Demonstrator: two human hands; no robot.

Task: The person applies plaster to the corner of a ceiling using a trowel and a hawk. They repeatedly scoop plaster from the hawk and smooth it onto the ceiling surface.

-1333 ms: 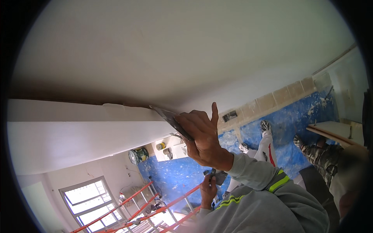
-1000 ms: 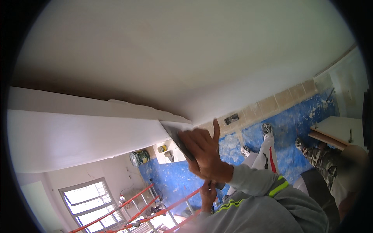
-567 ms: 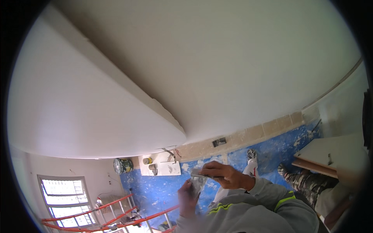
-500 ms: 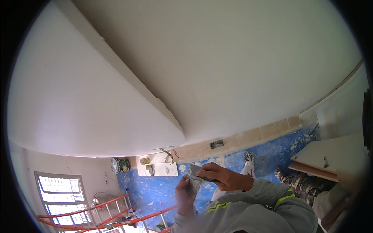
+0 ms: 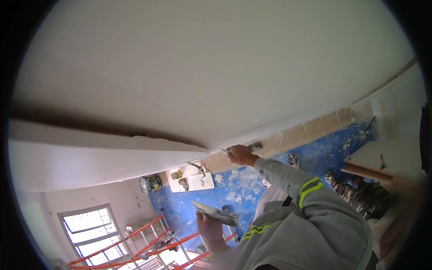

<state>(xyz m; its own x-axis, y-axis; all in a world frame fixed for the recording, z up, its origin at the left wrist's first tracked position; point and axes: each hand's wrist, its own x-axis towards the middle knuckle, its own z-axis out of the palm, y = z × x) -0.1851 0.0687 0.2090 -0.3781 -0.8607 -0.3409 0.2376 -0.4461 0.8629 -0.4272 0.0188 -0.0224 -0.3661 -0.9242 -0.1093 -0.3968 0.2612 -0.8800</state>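
My right hand (image 5: 243,155) is stretched forward at the white wall (image 5: 234,76), closed around a putty knife (image 5: 223,151). The knife's pale blade is at the wall surface, just right of the end of a raised white ledge (image 5: 108,150); its handle is hidden in my fingers. Lower and closer to me, my left hand (image 5: 210,228) grips a flat, grey, smeared metal plate (image 5: 218,213) by its left part. The plate is tilted, and whether it has a handle cannot be made out.
Orange ladders (image 5: 157,249) stand at the lower left, near a window (image 5: 92,231). A bucket (image 5: 150,184) and a white board (image 5: 193,183) bearing cans lie on the paint-spattered blue floor (image 5: 236,191). At right, another person's camouflage-trousered legs (image 5: 362,193) are beside a leaning panel (image 5: 369,157).
My right hand has gone from the plate up and forward to the wall with the putty knife. My left hand has dropped slightly with the plate. The view has turned.
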